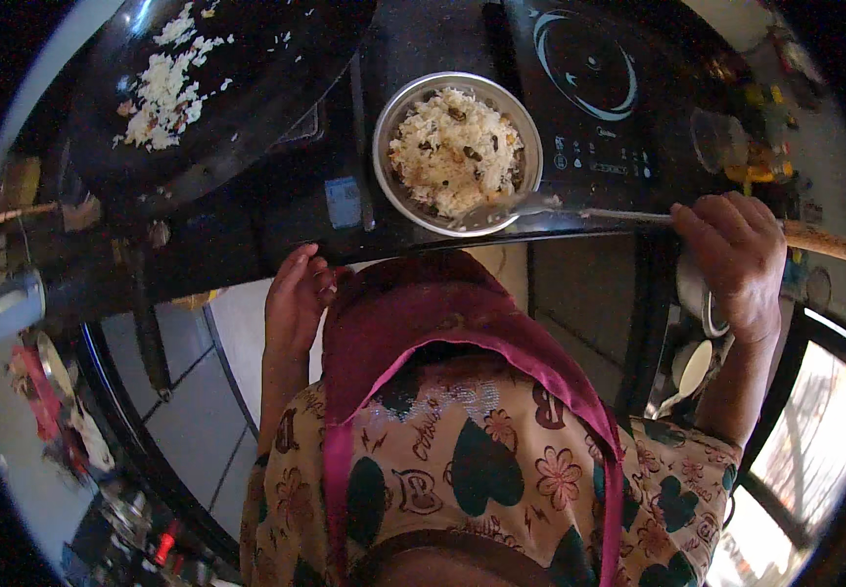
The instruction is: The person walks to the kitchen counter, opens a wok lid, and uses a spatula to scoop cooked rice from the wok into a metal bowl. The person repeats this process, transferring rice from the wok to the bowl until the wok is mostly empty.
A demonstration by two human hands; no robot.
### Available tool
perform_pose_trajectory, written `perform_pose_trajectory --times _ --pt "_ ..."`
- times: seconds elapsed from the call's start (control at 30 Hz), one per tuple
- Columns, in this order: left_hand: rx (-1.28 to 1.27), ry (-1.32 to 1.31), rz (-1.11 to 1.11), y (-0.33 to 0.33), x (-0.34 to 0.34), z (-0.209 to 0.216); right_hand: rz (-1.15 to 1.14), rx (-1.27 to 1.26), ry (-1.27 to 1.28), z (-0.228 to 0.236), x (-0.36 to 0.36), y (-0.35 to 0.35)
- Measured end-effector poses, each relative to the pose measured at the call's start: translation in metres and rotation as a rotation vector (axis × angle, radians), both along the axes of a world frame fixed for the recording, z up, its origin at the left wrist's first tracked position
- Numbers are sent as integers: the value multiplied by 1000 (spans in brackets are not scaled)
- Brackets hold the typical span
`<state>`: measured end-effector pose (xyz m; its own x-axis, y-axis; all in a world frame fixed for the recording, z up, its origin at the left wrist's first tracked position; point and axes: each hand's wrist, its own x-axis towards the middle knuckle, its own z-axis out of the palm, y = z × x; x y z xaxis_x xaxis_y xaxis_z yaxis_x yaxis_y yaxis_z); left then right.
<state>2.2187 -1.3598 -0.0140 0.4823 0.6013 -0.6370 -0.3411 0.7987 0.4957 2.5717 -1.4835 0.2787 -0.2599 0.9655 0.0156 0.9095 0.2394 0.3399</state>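
A steel bowl (381, 161) stands near the counter's front edge, filled with cooked rice (442, 147) mixed with dark and brown bits. My right hand (736, 249) is closed round the handle of a long metal spatula (628, 214) with a wooden end. Its head reaches left to the bowl's near right rim, against the rice. At the front edge, left of the bowl, my left hand (297, 293) has loosely bent fingers and nothing visible in them. A large dark wok (276, 93) at the upper left holds scattered leftover rice (168, 93).
An induction cooktop (589, 98) lies right of the bowl, with a clear plastic container (718, 142) beyond it. The wok's long handle (149, 338) juts out past the counter edge toward me. Below the right hand, pans and a pale ladle (689, 372) sit beside the counter.
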Motion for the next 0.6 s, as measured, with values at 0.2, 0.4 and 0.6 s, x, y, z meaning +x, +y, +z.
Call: perform_pose_trajectory --times 0.2,0.4,0.6 --pt "-37 -13 162 -35 50 3 203 -92 93 -18 45 14" --pt "-65 -17 271 -60 66 2 257 -188 102 -35 70 20" --pt "-31 2 305 -64 72 6 261 -10 179 -64 80 9"
